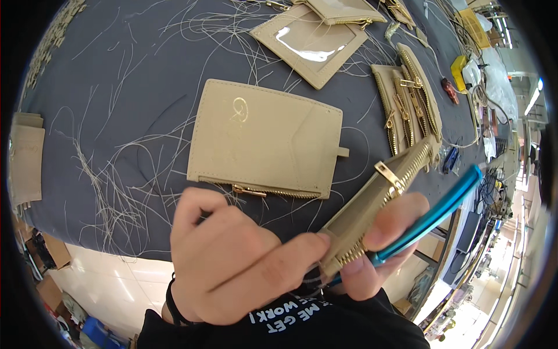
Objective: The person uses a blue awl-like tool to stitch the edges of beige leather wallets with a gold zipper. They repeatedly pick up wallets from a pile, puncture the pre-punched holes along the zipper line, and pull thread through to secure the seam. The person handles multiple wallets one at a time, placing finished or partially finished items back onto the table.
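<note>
Head view: a small beige zip pouch (378, 195) is held edge-on at about four o'clock, just off the near edge of the grey table (116, 70). The left hand (232, 262) is closed, its fingertips pinched on the pouch's lower corner. The right hand (378, 250) is wrapped around the pouch's zip edge and a turquoise tool (433, 215) together. A light, soft piece is judged here, stiffened only along the metal zip teeth, with thin panels likely to bend; a hold near the zip seam looks firmest. A finished beige card wallet (264, 139) is seen lying flat at centre, a windowed one (308, 43) at twelve o'clock, stacked pouches (407, 104) at two o'clock, loose thread trimmings (116, 174) strewn around.
</note>
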`<state>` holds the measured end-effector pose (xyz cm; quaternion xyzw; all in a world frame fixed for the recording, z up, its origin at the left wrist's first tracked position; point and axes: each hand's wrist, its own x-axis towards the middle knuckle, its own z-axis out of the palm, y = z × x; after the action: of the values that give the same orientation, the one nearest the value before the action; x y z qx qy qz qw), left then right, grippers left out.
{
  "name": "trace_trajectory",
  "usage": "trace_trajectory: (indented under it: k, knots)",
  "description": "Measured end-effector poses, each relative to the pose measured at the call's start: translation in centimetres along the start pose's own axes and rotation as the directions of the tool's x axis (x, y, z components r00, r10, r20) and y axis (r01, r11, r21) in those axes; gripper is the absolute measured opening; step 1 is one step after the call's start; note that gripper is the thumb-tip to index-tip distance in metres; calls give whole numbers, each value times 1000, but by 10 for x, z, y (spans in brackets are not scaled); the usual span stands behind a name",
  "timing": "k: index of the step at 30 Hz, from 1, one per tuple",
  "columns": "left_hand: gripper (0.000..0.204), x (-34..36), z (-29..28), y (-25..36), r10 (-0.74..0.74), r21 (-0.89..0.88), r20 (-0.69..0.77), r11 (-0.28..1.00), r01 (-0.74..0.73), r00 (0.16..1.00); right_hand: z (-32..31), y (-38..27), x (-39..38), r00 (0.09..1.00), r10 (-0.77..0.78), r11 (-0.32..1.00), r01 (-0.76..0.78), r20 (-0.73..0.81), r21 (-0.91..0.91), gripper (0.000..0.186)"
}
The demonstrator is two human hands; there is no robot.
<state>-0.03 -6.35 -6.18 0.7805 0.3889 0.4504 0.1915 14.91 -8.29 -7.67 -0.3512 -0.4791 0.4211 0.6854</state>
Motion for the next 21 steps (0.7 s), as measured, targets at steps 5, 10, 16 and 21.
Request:
trace_trajectory:
  k: [5,10,16,21]
  knots:
    - [7,-1,-3,-6,-40,31,2,999,40,999,12,-6,9,966,258,959,-258,12,115,32]
    - [8,-8,-18,-1,-218,-15,124,975,221,968,17,-16,16,898,440,892,-439,-9,-104,33]
    - [7,-12,-22,1,-253,-35,160,964,262,954,22,-17,20,867,498,861,-496,-9,-109,33]
    - [12,-13,-21,2,-320,33,141,947,319,937,17,-15,22,869,492,863,-482,42,-150,37]
